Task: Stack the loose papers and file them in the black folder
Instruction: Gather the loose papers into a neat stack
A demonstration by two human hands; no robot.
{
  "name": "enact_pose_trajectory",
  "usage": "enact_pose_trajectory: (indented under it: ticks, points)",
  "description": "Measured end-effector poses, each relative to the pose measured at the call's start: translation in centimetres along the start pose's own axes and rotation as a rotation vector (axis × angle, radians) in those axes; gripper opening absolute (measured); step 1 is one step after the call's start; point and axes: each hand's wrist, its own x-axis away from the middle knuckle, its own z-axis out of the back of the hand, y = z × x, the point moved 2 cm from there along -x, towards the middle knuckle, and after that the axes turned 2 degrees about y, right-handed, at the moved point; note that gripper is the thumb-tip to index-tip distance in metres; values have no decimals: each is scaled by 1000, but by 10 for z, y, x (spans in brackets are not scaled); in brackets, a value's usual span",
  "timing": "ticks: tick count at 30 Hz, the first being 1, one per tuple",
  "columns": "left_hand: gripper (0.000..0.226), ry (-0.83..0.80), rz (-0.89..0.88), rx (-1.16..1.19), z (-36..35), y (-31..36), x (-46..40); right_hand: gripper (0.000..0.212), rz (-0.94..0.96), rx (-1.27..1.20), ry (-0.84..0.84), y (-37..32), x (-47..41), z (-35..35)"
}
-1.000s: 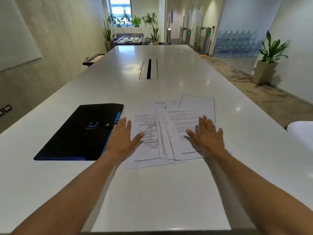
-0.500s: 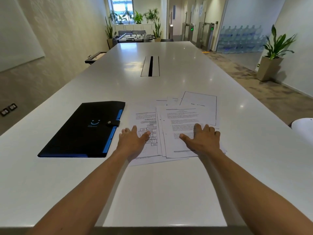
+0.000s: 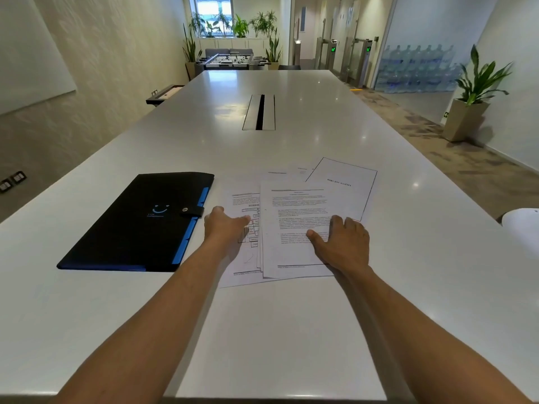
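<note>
Several loose printed papers (image 3: 294,211) lie fanned out on the white table (image 3: 277,330) in front of me. A flowchart sheet (image 3: 243,199) sticks out on their left, and a title sheet (image 3: 347,185) pokes out at the far right. My left hand (image 3: 223,225) presses on the flowchart sheet, fingers curled. My right hand (image 3: 342,243) rests on the top text sheet with its fingertips bent down onto the paper. The black folder (image 3: 137,223) with blue tabs lies closed by a snap strap to the left of the papers, just beside my left hand.
A metal cable slot (image 3: 259,112) is set into the table farther ahead. A white rounded object (image 3: 523,228) sits at the right edge. A potted plant (image 3: 469,106) stands on the floor to the right.
Both hands have drawn back toward me and their fingers have curled from flat to bent. The fanned sheets have slid closer together under them.
</note>
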Motion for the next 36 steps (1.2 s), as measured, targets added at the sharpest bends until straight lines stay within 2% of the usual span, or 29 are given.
enact_pose_trajectory:
  ticks: [4,8,11,15,17,19,24,26,28,31,33,35,36]
  points:
    - [74,-31,139,278,-5,-1,-2,84,32,-3,-15,-9,3,-2]
    - [64,-102,199,314,-5,-3,-5,82,53,12,-2,-15,4,-1]
    - [51,-232,175,342,-12,-2,-2,81,69,12,-1,-18,5,-2]
    - [55,-311,138,351,-19,0,0,80,90,-4,-7,-23,7,-3]
    - [50,-346,139,378,-23,0,-1,79,104,-20,-11,-26,9,-4]
    - [42,-338,117,321,-26,-2,0,80,110,-29,-16,-29,11,-5]
    - [49,-295,-4,265,-27,-6,-1,84,58,-51,19,-33,13,3]
    - [49,-308,-69,312,-20,-5,-1,82,22,-188,76,-32,10,12]
    - [48,-325,-133,380,-10,-2,0,79,-38,-523,106,-30,8,21]
    - [47,-351,-241,420,4,9,1,73,-189,-1166,-30,-31,1,37]
    - [49,-376,-329,404,10,20,4,53,-211,-1547,-191,-32,-10,46]
    - [52,-379,-394,367,16,33,8,33,-127,-1624,-305,-32,-22,57]
    - [52,-372,-425,351,18,40,9,27,-74,-1576,-284,-32,-27,62]
